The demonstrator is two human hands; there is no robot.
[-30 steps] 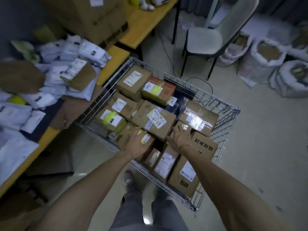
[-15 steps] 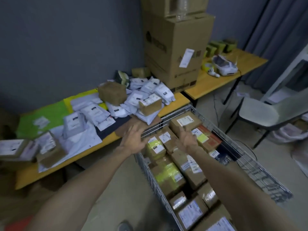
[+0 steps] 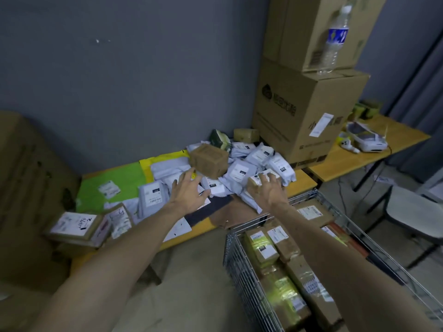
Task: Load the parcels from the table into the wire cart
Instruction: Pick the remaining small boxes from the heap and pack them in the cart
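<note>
A heap of white mailer bags (image 3: 239, 171) and a brown box (image 3: 208, 160) lies on the yellow table (image 3: 302, 180). My left hand (image 3: 189, 190) hovers over the bags just in front of the brown box, fingers spread and holding nothing. My right hand (image 3: 269, 191) rests its fingertips on a small brown labelled box (image 3: 254, 182) at the heap's right edge; the box still lies on the bags. The wire cart (image 3: 239, 264) stands at the lower right against the table, with several taped cardboard parcels (image 3: 282, 293) inside.
Two flat labelled boxes (image 3: 74, 226) and a green mailer (image 3: 112, 185) lie on the table's left part. Large stacked cartons (image 3: 304, 116) with a water bottle (image 3: 334, 41) stand at the back right. A chair (image 3: 412, 212) and a second table (image 3: 354, 159) are at the right.
Both hands left the parcels in the cart and reached up and forward over the table. My view swung from the cart to the heap; the right hand now touches the small box.
</note>
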